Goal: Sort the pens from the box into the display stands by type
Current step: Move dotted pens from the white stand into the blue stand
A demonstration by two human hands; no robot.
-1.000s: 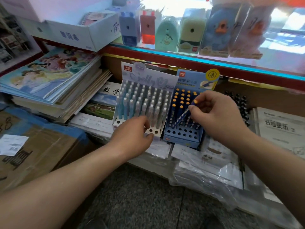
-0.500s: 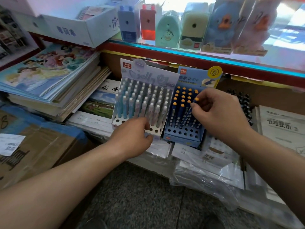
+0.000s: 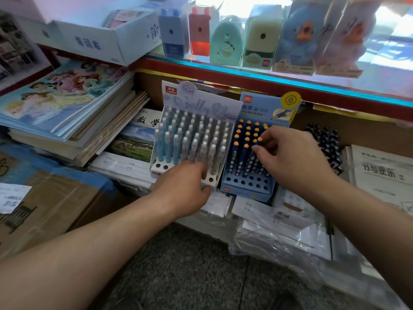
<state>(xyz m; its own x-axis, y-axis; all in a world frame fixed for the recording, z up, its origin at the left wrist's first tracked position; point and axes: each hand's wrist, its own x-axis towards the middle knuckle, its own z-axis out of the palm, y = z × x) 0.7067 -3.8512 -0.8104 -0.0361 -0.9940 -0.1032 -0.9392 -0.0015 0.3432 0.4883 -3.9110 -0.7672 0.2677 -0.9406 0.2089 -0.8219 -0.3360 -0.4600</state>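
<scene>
Right between the thumb and forefinger of the right hand [image 3: 295,162], a dark blue pen [image 3: 260,139] with an orange cap is pinched near its top, standing tilted among the other orange-capped pens [image 3: 247,130] in the blue stand [image 3: 245,191]. Nearer the wrist, the stand's two front rows show open holes [image 3: 250,182], and its low front lip lies below them. Beyond the fingertips its header card rises to just under the red shelf edge [image 3: 223,78], so room overhead is tight.

Just left of that hand, touching the blue stand's side, is the white stand [image 3: 159,168], packed with pastel pens [image 3: 190,139]. The left hand [image 3: 183,189] grips its front right corner, fingers curled over the lip and thumb beneath; a few open holes show at both front corners.

Left of the left hand lie stacked notebooks [image 3: 67,113], and nearer the person a taped cardboard box [image 3: 55,204]. Right of the right hand a cluster of dark pens [image 3: 324,142] stands near, then a printed booklet [image 3: 380,173]. Under both wrists, plastic-wrapped packs [image 3: 279,240] jut toward the floor. Boxed pencil sharpeners [image 3: 199,32] line the glass shelf above.
</scene>
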